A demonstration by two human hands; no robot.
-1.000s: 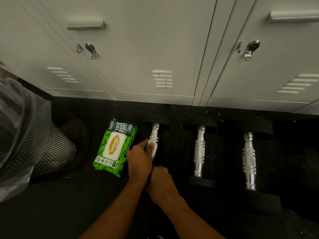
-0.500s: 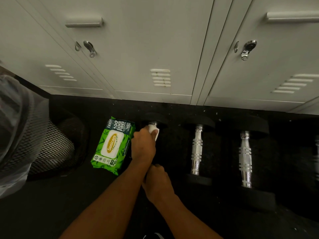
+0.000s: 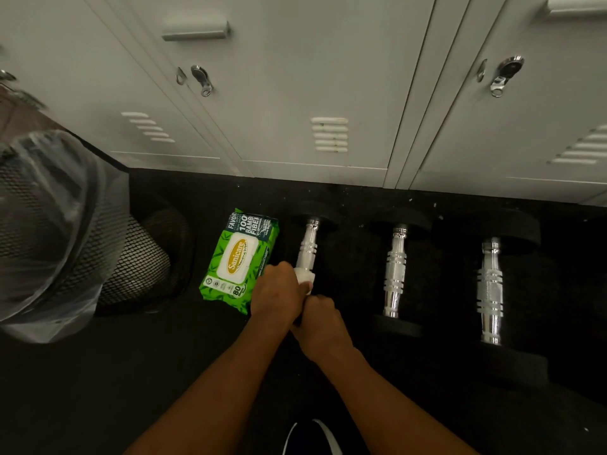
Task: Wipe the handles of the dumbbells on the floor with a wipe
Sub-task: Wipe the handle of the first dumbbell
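wiping the first handle is the step in hand: the left hand (image 3: 279, 290) is curled round a white wipe (image 3: 303, 278) wrapped on the chrome handle (image 3: 308, 246) of the first dumbbell (image 3: 315, 216), just right of the green sanicare wipes pack (image 3: 238, 261), and grips it at the handle's near end. the right hand (image 3: 323, 323) touches the left, its fingers curled over the dark near head; whether it actually grips anything i cannot tell. all three dumbbells lie on the black floor (image 3: 164, 372). the middle dumbbell (image 3: 395, 270) and the far dumbbell (image 3: 491, 287), both further right of the pack, look untouched, so the task seems a third done at best. the next move likely calls for lifting the wipe off and carrying it right, away from the pack, to close it round the middle handle. half a second ago the left hand was up at the handle's far end; it has since slid back toward the person, baring the ringed chrome.
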